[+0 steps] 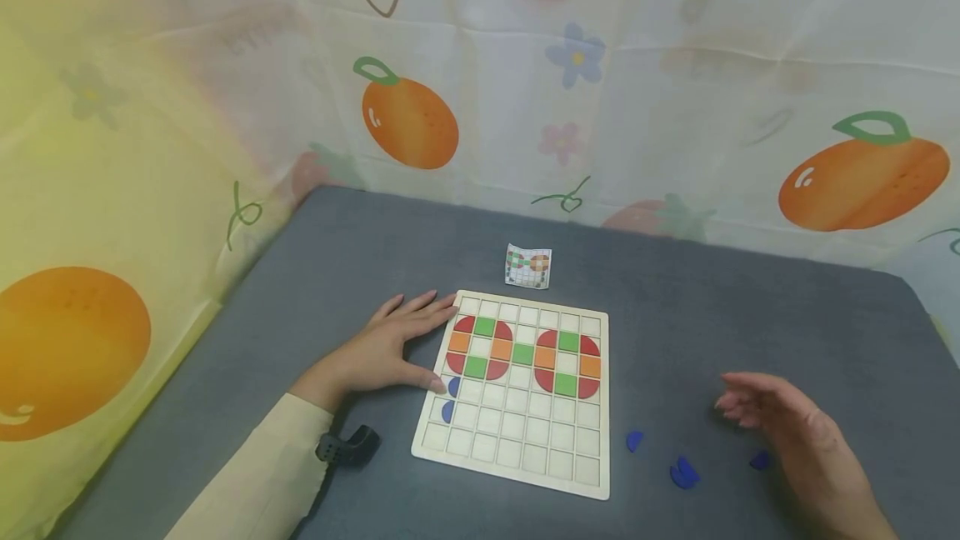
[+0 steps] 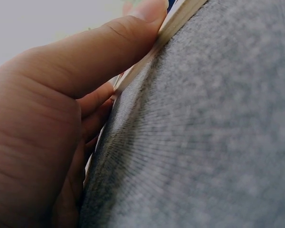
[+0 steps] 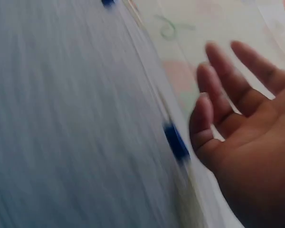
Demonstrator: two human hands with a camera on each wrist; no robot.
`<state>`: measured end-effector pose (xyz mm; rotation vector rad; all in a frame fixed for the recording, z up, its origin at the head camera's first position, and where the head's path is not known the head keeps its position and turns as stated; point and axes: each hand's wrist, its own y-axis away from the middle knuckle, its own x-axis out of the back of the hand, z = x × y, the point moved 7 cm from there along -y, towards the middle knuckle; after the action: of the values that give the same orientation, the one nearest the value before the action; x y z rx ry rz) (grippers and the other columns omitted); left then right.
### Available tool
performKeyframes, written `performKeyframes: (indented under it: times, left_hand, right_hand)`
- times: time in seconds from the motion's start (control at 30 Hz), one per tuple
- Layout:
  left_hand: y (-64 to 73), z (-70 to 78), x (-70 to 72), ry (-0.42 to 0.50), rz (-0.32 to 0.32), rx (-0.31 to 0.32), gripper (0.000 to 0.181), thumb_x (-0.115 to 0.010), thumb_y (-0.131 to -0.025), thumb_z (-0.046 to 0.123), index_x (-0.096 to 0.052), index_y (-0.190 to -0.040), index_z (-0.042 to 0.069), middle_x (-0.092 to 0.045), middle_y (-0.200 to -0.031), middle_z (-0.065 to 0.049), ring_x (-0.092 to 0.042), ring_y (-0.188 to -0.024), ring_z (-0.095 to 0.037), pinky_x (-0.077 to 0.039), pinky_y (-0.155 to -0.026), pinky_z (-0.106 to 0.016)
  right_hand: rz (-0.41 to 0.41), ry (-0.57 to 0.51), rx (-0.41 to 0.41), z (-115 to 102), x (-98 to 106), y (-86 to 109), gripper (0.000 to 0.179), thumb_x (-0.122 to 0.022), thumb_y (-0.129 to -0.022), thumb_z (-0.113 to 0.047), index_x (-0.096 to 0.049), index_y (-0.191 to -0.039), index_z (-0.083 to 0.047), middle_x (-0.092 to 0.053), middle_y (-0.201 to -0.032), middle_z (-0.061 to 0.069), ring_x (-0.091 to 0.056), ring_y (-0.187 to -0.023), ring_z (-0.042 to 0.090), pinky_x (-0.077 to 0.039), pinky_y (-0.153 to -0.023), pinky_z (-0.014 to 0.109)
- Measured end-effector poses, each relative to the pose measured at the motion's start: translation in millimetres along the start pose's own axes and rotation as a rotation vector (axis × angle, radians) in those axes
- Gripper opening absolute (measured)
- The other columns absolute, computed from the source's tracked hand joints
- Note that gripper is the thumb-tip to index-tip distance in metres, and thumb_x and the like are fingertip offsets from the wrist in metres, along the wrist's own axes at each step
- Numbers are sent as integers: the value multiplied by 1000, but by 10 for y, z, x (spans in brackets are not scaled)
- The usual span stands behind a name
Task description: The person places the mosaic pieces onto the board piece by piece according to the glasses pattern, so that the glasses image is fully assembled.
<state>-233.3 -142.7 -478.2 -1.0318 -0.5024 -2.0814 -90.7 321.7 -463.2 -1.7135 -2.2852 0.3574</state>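
Observation:
A square wooden grid board lies on the grey table, with red, orange and green tiles forming two rounded shapes in its upper rows. Two blue quarter-round pieces sit in its left column. My left hand rests at the board's left edge, fingers spread, thumb on the rim beside the upper blue piece; the left wrist view shows the thumb along the wooden edge. Off to the right, my right hand is held over the table with loosely bent fingers and nothing in them. Near it lies a loose blue piece.
More blue pieces lie between the board and the right hand, one close to the board's right edge. Behind the board is a small printed pattern card. A fruit-printed cloth hangs along the table's back and left sides.

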Motion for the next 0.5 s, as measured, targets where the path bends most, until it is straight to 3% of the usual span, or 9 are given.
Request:
performKeyframes:
  times: [0.1, 0.2, 0.33, 0.5]
  left_hand:
    - [3, -3, -2, 0, 5, 1, 112, -91, -80, 65, -42, -170, 21, -33, -175, 9, -17, -164, -26, 3, -128, -61]
    - [4, -9, -8, -2, 7, 3, 112, -91, -80, 65, -42, -170, 22, -33, -175, 10, -17, -164, -26, 2, -128, -61]
    - [2, -16, -12, -4, 8, -1, 112, -91, -80, 66, -42, -171, 22, -32, -175, 10, -17, -164, -26, 2, -128, -61]
    - [2, -17, -9, -14, 2, -2, 113, -90, -80, 66, -41, -171, 21, -31, -176, 9, -17, -165, -26, 2, -128, -60]
  right_hand:
    - [32, 158, -152, 90, 211, 145, 58, -13, -120, -19, -57, -155, -5, -70, -130, 11, -66, -115, 18, -48, -89, 26]
    - [26, 321, -280, 171, 353, 265, 48, -24, -120, -9, -59, -153, -13, -69, -129, 7, -66, -113, 15, -50, -87, 24]
    - [10, 454, -380, 207, 452, 361, 37, -45, -115, 3, -57, -150, 0, -70, -127, 0, -68, -109, 13, -55, -82, 23]
    - [2, 535, -550, 243, 483, 419, 40, -72, -105, -1, -60, -142, 9, -71, -122, 3, -68, -100, 14, -58, -77, 27]
